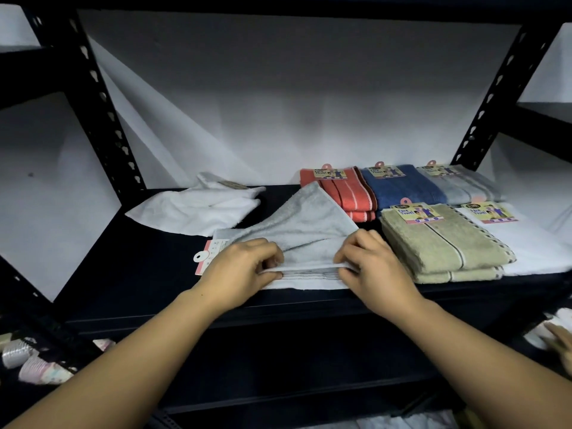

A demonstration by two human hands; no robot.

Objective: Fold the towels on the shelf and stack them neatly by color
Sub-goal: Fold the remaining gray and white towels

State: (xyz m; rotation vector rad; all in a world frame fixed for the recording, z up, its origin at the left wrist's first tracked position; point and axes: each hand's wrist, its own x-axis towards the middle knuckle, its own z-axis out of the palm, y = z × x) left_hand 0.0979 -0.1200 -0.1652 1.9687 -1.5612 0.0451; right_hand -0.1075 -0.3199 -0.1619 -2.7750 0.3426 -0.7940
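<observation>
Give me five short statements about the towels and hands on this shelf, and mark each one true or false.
1. Both hands pinch the near edge of the light grey towel. True: the left hand and right hand each hold that edge.
2. The blue towel lies between the orange towel and a folded grey towel. True.
3. The white towel at the left is neatly folded. False: it lies crumpled and loose.
4. The beige towels sit at the back of the shelf. False: they are near the front edge, right of the right hand.
5. The orange towel has no label. False: a card label sits on its far end.
</observation>
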